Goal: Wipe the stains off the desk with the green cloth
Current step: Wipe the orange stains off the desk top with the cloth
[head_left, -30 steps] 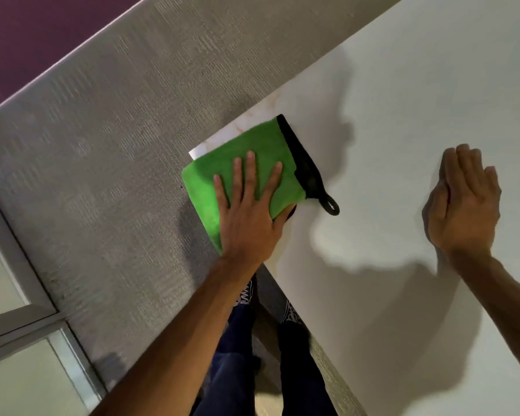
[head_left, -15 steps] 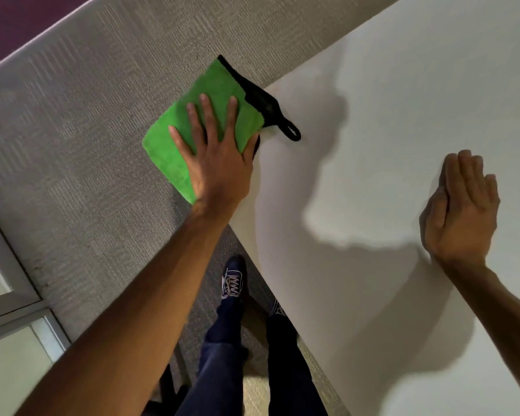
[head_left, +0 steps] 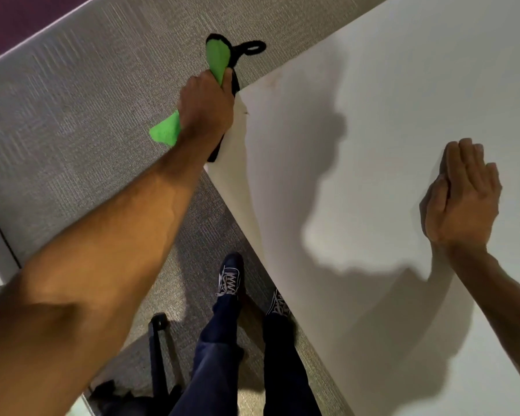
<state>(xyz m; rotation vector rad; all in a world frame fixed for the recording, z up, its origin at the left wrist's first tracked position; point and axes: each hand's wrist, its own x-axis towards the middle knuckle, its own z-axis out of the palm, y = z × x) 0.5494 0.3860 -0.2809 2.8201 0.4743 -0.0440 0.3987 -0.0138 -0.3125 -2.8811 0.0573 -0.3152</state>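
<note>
My left hand [head_left: 206, 111] is closed in a fist around the green cloth [head_left: 217, 60], bunched up at the desk's left corner. Green ends stick out above and below the fist, and a black trim with a loop hangs from the top end. The white desk [head_left: 388, 121] fills the right half of the view. A faint brownish mark shows near its far left corner beside the cloth. My right hand [head_left: 461, 199] rests flat on the desk at the right, fingers together, holding nothing.
A grey fabric partition [head_left: 81, 94] runs along the desk's left side. Below the desk edge I see my legs in dark trousers and sneakers [head_left: 230, 277] on grey carpet. A black chair base [head_left: 159, 355] stands at bottom left.
My left hand went from pressing the cloth flat to gripping it bunched in a fist, and shifted toward the desk's far left corner. My right hand stayed in place.
</note>
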